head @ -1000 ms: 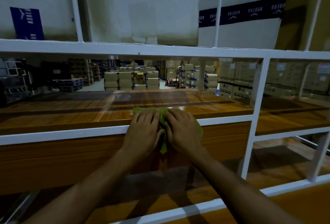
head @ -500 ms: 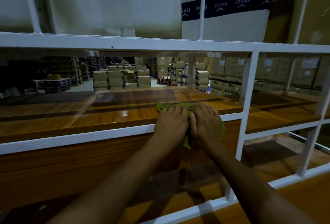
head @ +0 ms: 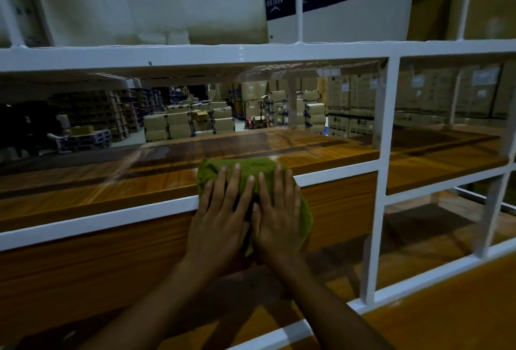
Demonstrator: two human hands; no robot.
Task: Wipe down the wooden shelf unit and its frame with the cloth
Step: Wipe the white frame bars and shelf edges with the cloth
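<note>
On the near edge of the shelf [head: 156,182], the cloth [head: 251,168] drapes over the white rail [head: 97,218]; left hand [head: 220,218] and right hand [head: 279,215] press it flat, fingers straight, side by side, for broad wiping contact.

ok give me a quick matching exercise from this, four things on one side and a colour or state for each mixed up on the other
Things:
1 cloth
2 frame
3 shelf
4 left hand

Colour or state:
a white
b pressed flat, fingers straight
c green
d brown wood

Pairs: 1-c, 2-a, 3-d, 4-b
</note>
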